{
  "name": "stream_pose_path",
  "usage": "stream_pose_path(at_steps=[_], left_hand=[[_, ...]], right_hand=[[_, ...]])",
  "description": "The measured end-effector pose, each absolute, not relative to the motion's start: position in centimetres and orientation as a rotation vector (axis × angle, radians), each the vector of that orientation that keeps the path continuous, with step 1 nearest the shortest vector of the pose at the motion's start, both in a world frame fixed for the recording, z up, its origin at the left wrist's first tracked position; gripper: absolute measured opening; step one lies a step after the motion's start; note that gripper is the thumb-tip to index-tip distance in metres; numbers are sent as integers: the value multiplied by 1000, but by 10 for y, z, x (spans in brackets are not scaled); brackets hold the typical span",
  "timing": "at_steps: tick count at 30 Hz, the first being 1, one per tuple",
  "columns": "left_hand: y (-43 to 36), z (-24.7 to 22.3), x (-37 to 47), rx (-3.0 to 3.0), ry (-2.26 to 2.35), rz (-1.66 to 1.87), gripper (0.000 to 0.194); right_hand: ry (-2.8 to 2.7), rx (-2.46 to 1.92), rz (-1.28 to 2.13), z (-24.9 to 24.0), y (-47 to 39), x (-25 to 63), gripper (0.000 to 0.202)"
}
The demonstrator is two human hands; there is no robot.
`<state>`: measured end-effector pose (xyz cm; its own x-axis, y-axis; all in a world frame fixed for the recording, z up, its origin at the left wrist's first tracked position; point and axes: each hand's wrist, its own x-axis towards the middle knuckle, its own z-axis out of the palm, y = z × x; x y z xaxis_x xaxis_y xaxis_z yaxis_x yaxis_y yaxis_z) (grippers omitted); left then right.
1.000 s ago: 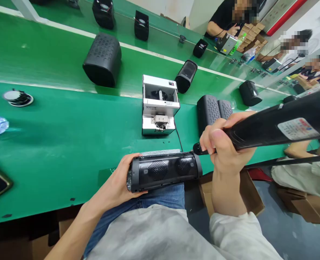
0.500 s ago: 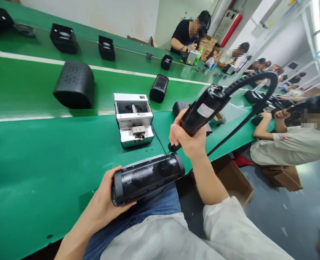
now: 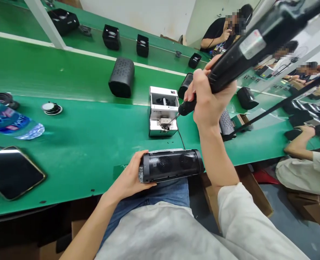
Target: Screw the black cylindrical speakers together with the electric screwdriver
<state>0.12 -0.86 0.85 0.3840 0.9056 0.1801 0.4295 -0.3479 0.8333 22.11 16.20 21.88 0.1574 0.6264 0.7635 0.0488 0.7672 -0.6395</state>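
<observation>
A black speaker housing (image 3: 173, 166) with round perforated patches lies at the table's front edge. My left hand (image 3: 134, 173) grips its left end, thumb on the near side and fingers behind. In my right hand (image 3: 210, 92) is a black electric screwdriver (image 3: 230, 65), held with its cable end up to the right. Its thin bit slants down to the front of the white screw feeder (image 3: 163, 112), which stands just behind the speaker housing. Whether a screw sits on the bit is too small to tell.
A water bottle (image 3: 13, 121), a phone (image 3: 15, 173) and a loose speaker driver (image 3: 51, 108) lie at left. Several black speaker boxes, one a ribbed box (image 3: 122, 77), stand farther back. A co-worker (image 3: 227, 30) sits across; another's arm (image 3: 301, 141) is at right.
My right hand has brought the screwdriver from above the speaker housing's right end to the screw feeder's front. My left hand still grips the housing. The view has swung left, showing the bottle and phone.
</observation>
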Motion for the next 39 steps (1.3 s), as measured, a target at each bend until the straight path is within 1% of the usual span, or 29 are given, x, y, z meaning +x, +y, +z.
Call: stream_pose_path(at_steps=[5, 10, 14, 16, 19, 21, 25, 30, 35, 39], left_hand=[[-8, 9, 2, 1940, 1128, 864, 114], [-7, 11, 2, 1937, 1137, 863, 111], [-7, 11, 1, 1937, 1135, 850, 108], [-7, 11, 1, 1934, 1139, 845, 108], [-7, 11, 0, 1936, 1146, 840, 106], [-6, 10, 0, 1944, 1147, 841, 104], [-6, 9, 0, 1941, 1162, 841, 103], [-4, 9, -1, 1959, 1197, 841, 103], [-4, 11, -1, 1980, 1208, 848, 102], [-5, 13, -1, 1965, 1209, 850, 100]], right_hand=[[-1385, -691, 443, 202, 177, 207, 58], [-1376, -647, 510, 205, 175, 205, 59], [-1404, -697, 612, 210, 162, 217, 64], [-1380, -708, 604, 214, 150, 229, 56], [-1321, -639, 515, 226, 129, 255, 27], [-1297, -597, 480, 236, 114, 274, 18], [-1253, -607, 410, 248, 90, 302, 18], [-1277, -684, 353, 245, 80, 313, 19], [-1345, -613, 439, 228, 87, 320, 20], [-1368, -648, 574, 199, 93, 326, 21]])
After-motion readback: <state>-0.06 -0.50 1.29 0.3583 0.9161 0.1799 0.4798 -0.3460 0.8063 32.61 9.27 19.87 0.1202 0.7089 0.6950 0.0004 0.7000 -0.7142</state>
